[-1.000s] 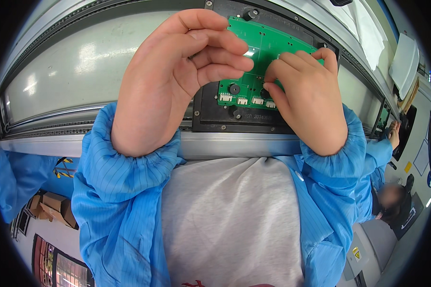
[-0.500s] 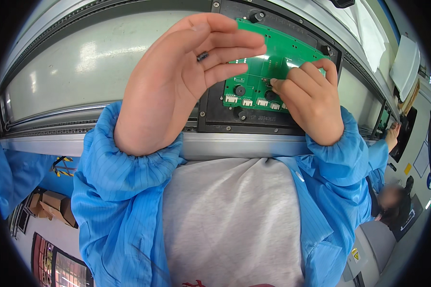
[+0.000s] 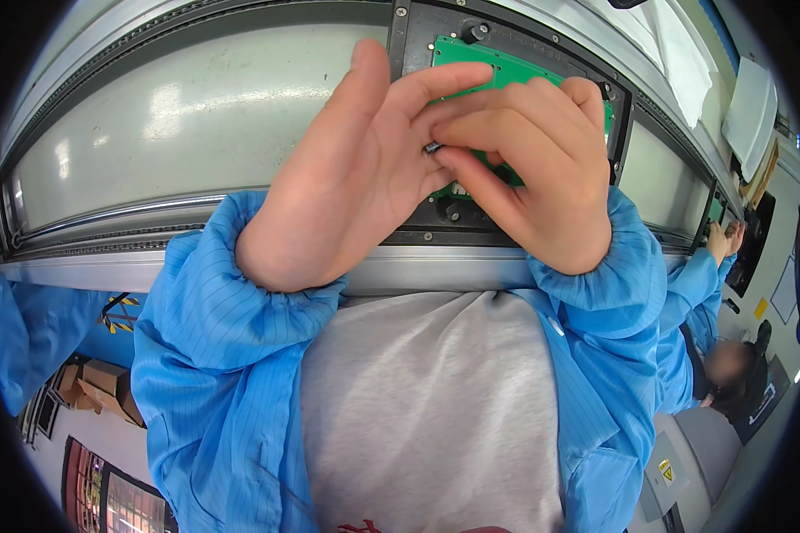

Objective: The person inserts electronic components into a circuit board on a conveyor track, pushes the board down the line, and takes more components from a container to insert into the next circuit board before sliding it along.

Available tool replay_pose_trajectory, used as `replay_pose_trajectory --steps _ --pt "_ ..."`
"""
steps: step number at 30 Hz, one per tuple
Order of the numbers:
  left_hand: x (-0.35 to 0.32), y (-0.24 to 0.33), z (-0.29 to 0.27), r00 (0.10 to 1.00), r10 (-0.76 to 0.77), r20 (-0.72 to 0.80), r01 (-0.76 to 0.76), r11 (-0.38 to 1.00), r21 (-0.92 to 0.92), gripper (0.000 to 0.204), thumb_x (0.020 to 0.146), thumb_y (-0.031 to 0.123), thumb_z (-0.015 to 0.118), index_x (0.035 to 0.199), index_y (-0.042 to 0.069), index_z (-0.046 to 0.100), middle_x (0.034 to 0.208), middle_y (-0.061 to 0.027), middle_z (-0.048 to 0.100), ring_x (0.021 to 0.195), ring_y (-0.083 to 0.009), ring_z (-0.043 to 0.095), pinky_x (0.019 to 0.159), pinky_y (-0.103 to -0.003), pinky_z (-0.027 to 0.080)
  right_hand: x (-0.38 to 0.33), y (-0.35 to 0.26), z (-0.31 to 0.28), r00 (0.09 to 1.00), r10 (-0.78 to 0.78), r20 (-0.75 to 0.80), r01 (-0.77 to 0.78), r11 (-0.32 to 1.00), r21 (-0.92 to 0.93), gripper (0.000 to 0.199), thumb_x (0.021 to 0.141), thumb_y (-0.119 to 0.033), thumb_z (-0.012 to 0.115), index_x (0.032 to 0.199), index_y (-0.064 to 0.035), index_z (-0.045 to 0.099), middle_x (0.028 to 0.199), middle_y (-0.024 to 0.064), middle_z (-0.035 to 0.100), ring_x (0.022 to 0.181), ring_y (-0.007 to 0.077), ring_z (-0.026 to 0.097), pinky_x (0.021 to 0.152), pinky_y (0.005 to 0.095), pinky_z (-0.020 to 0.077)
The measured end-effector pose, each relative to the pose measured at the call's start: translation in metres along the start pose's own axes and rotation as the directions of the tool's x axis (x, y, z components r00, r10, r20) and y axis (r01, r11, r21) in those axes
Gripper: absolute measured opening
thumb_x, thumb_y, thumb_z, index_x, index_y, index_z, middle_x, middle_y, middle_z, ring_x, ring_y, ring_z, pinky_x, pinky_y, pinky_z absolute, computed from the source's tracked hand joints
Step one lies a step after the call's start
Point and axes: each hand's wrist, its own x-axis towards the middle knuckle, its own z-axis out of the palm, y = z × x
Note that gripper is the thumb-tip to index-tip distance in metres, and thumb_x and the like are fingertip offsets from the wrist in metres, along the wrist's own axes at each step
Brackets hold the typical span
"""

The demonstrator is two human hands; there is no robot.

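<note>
I'm seeing a tiny black part (image 3: 432,147), kinda tube-shaped. It's lying on the L hand (image 3: 364,173), up by the bottom of the fingers. The L palm is facing up & a bit to the R, w/ its fingers stretching out & not squeezing anything. The R hand (image 3: 542,160) is holding its thumb & pointer tips right at the part's R end. That grip is making a small pinch, but I can't tell if it's tight or only touching. The part is sitting just L of the pinch. Its long way is running abt side to side, R end tipping up a bit, so it's pointing at the R fingertips. Under both hands, a green board (image 3: 458,55) is sitting in a black frame (image 3: 418,35), mostly hiding. A shiny metal rail (image 3: 436,266) is running btwn the frame & the person's tummy.
</note>
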Motion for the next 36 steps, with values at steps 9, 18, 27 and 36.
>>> replay_pose_trajectory --steps 9,18,27,36 --pt "0.001 -0.008 0.006 0.996 0.061 -0.070 -0.053 0.993 0.108 0.086 0.095 0.067 0.015 0.147 -0.001 0.022 0.134 -0.0197 0.046 0.117 -0.0247 0.049 0.103 -0.035 0.037 0.001 -0.005 0.000 0.999 0.031 0.042 -0.031 1.000 0.001 0.017 0.066 -0.006 0.072 0.079 -0.0131 0.063 0.076 -0.0051 0.057 0.063 0.0120 0.043 0.074 0.0286 0.0310" --pt "-0.001 -0.008 0.011 0.991 0.093 -0.097 -0.081 0.989 0.123 0.069 0.099 0.054 0.030 0.142 0.000 0.031 0.127 -0.0177 0.051 0.110 -0.0234 0.054 0.094 -0.032 0.043 0.001 -0.003 -0.016 0.998 0.055 0.040 -0.057 0.997 0.055 0.021 0.061 -0.005 0.073 0.079 -0.0118 0.064 0.074 -0.0045 0.056 0.061 0.0112 0.043 0.074 0.0272 0.0312" --pt "-0.008 0.009 0.003 0.992 0.124 0.035 -0.102 0.587 0.803 0.011 0.088 0.001 0.055 0.099 0.000 0.056 0.088 -0.0073 0.063 0.081 -0.0147 0.059 0.075 -0.023 0.047 -0.007 -0.010 -0.022 0.989 -0.007 -0.147 -0.024 0.978 -0.207 0.021 0.062 -0.005 0.074 0.080 -0.0098 0.067 0.074 -0.0016 0.056 0.060 0.0110 0.042 0.074 0.0273 0.0312" --pt "-0.006 0.015 0.000 0.991 0.091 0.101 -0.133 0.494 0.859 0.012 0.088 0.002 0.053 0.100 0.001 0.058 0.088 -0.0065 0.062 0.082 -0.0146 0.059 0.075 -0.024 0.045 -0.007 -0.008 -0.030 0.993 0.118 0.032 -0.119 0.992 0.035 0.017 0.067 -0.002 0.071 0.082 -0.0084 0.067 0.073 -0.0013 0.054 0.061 0.0115 0.043 0.075 0.0275 0.0304"
